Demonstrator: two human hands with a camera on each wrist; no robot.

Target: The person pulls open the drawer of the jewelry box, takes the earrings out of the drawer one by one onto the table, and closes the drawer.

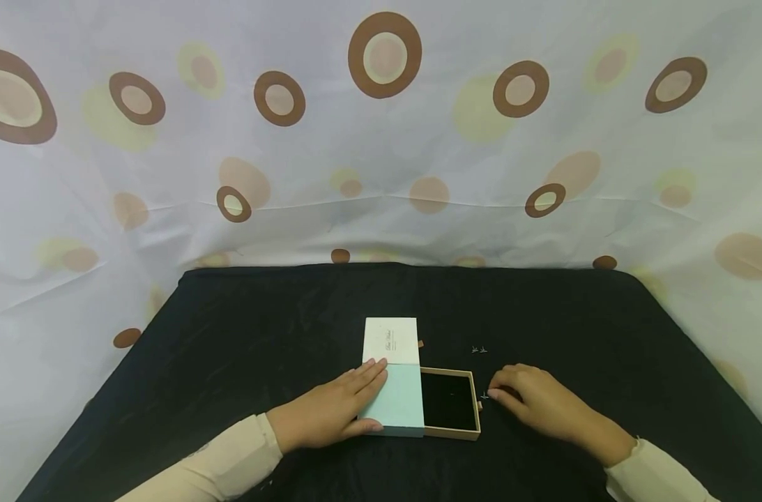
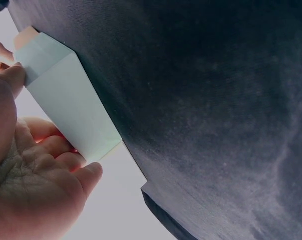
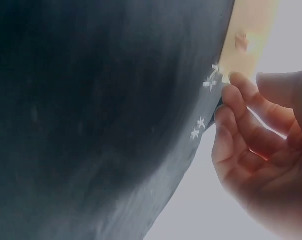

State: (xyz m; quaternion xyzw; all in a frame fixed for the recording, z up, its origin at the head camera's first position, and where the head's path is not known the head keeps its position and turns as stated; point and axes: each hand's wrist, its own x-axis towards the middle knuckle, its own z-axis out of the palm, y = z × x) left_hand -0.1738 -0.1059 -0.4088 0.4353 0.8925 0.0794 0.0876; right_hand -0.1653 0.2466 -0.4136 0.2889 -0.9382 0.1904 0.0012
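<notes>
A light-blue and white box sleeve (image 1: 401,397) lies on the black cloth, with a shallow black-lined drawer (image 1: 475,397) pulled out of its right side. My left hand (image 1: 332,410) rests on the sleeve with fingers stretched across its top and the thumb by the near edge. Right of the drawer, my right hand (image 1: 546,404) hovers low with bent fingers. Small silvery pieces (image 3: 210,82) lie close to its fingertips; thumb and index finger look apart in the right wrist view. Two tiny star-shaped pieces (image 3: 197,128) lie farther off.
A white box part with printed lettering (image 1: 390,340) sits behind the blue sleeve, a small brown tab (image 1: 421,344) at its right side. Black cloth (image 1: 280,314) covers the table. A white curtain with brown circles (image 1: 381,153) hangs behind.
</notes>
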